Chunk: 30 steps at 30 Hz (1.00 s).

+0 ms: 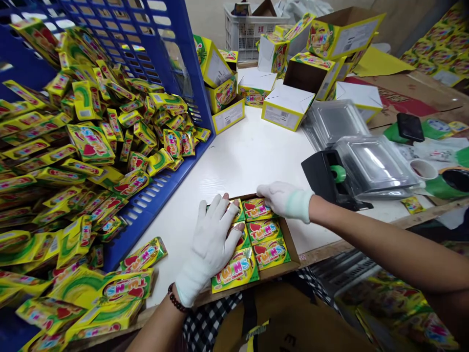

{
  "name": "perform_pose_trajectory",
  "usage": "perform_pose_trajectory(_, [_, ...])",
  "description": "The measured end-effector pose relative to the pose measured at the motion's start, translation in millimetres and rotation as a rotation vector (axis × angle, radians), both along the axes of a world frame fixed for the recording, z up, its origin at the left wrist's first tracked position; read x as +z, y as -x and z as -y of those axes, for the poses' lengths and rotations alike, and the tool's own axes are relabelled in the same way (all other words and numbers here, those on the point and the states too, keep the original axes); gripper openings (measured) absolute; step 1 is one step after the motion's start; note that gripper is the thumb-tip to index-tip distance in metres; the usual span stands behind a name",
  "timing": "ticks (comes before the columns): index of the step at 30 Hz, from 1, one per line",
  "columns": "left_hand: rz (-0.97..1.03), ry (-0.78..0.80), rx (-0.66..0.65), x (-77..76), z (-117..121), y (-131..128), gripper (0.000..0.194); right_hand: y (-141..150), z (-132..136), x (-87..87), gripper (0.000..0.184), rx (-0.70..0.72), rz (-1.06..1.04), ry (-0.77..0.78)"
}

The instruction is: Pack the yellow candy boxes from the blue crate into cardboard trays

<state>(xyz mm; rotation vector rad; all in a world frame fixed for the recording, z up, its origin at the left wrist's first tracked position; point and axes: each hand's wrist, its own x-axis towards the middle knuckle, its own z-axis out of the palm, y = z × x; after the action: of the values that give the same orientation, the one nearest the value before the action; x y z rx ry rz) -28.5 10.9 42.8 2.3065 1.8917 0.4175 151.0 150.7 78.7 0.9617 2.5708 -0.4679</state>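
Note:
A shallow cardboard box [292, 244] near the table's front edge holds several yellow-green TWINS candy packs [271, 253] in two columns. My left hand [216, 239], in a white glove with bare fingertips, lies over the left column with its fingers stretched and spread, touching the packs. Part of that column is hidden under it. At the box's far right corner, my gloved right hand [287, 199] has its fingers closed on the rim, beside the top right pack. Its fingertips are partly hidden.
A blue crate [200, 83] heaped with loose candy packs [91, 142] lies tipped at left. Yellow display boxes [287, 105] stand at the back. To the right are a black tape dispenser [322, 178], clear plastic trays [377, 164], a phone [410, 127] and a cup [424, 169].

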Motion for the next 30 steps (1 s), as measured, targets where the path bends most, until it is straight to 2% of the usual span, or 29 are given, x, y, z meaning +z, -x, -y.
perform_pose_trajectory(3, [-0.016, -0.001, 0.006, -2.4, -1, 0, 0.044, 7, 21, -3.8, 0.03, 0.013, 0.083, -0.105])
perform_pose_trajectory(6, [-0.031, -0.007, 0.001, -3.9, -2, 0, 0.043, 15, 39, -13.3, 0.03, 0.119, 0.069, -0.219])
perform_pose_trajectory(10, [-0.038, -0.01, 0.006, -4.5, -2, 0, 0.044, 18, 44, -24.5, 0.031, 0.211, 0.083, -0.197])
perform_pose_trajectory(13, [-0.032, -0.015, 0.013, -4.7, 0, 0, 0.044, 16, 44, -23.4, 0.029, 0.24, 0.09, -0.196])
perform_pose_trajectory(16, [-0.033, -0.013, 0.007, -5.1, 0, 0, 0.045, 11, 53, -23.3, 0.031, 0.145, 0.099, -0.245])
perform_pose_trajectory(19, [-0.043, -0.011, 0.006, -5.6, 0, 0, 0.045, 9, 64, -31.5, 0.039, 0.04, 0.087, -0.285])
perform_pose_trajectory(30, [-0.071, -0.043, 0.004, -7.3, 0, 1, 0.046, 12, 74, -53.3, 0.049, -0.065, 0.057, -0.27])
